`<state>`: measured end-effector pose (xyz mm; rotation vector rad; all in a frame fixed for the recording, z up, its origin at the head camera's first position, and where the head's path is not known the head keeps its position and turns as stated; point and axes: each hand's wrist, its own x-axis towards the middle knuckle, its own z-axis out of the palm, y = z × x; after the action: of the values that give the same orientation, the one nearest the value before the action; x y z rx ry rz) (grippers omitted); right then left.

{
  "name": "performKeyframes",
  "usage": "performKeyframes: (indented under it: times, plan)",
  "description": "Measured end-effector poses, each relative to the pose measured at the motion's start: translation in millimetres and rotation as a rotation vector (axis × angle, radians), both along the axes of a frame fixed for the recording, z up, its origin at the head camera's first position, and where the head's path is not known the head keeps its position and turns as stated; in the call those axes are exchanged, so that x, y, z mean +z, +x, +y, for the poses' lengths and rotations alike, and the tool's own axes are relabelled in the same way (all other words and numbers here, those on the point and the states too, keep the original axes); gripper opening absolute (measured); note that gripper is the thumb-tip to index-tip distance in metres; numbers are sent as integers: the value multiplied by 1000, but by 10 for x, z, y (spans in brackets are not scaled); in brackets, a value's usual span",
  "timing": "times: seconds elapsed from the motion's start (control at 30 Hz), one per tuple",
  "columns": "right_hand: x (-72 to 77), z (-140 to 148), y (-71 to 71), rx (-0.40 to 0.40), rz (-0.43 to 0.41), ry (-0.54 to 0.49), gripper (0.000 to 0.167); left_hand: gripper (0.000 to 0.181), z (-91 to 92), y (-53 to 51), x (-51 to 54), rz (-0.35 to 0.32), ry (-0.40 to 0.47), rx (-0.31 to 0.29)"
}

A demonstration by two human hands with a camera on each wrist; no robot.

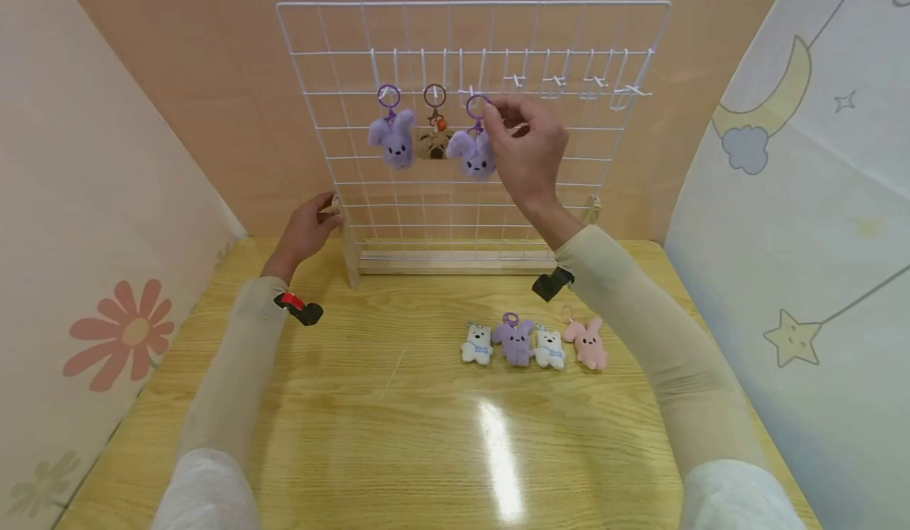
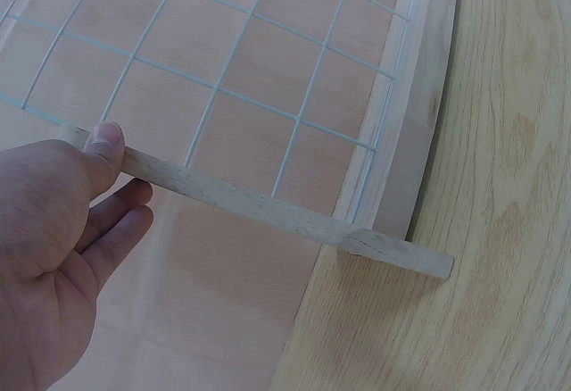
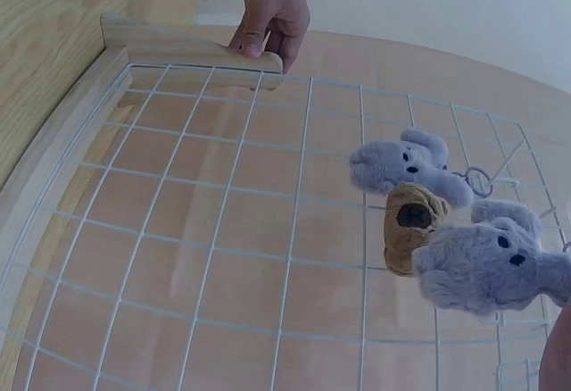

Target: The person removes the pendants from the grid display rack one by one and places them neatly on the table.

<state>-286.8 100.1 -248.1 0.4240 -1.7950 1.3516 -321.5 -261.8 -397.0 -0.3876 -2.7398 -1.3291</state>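
Note:
In the head view my right hand [image 1: 529, 147] pinches the purple ring of a purple plush keychain [image 1: 475, 159] at the third hook of the white wire grid [image 1: 455, 206]. To its left a brown plush [image 1: 432, 145] and another purple plush [image 1: 394, 141] hang from hooks. My left hand [image 1: 307, 228] grips the top end of the grid's wooden side post [image 1: 347, 249]; the left wrist view shows the thumb [image 2: 105, 145] on the post [image 2: 259, 205]. In the right wrist view only an edge of my right hand [image 3: 558, 351] shows beside the nearer purple plush [image 3: 486, 262].
Several hooks on the grid's right side, such as one [image 1: 554, 81], hold nothing. On the wooden table [image 1: 341, 404] lie a white plush [image 1: 477, 346], a purple one [image 1: 517, 344], a second white one [image 1: 550, 349] and a pink one [image 1: 588, 344]. Patterned cloth stands at both sides.

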Motion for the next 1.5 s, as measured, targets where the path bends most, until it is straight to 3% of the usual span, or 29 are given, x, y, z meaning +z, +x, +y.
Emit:
performKeyframes:
  times: [0.27, 0.57, 0.77, 1.5]
  plan:
    - [-17, -34, 251, 25, -82, 23, 14, 61, 1, 8, 6, 5, 1, -3]
    - [-271, -21, 341, 134, -116, 68, 14, 61, -2, 16, 2, -8, 7, -1]
    - [-437, -22, 399, 186, -92, 108, 16, 61, 0, 15, -2, -9, 12, -1]
    - [-929, 13, 546, 256, -164, 208, 15, 61, 11, -1, -5, -19, 0, 3]
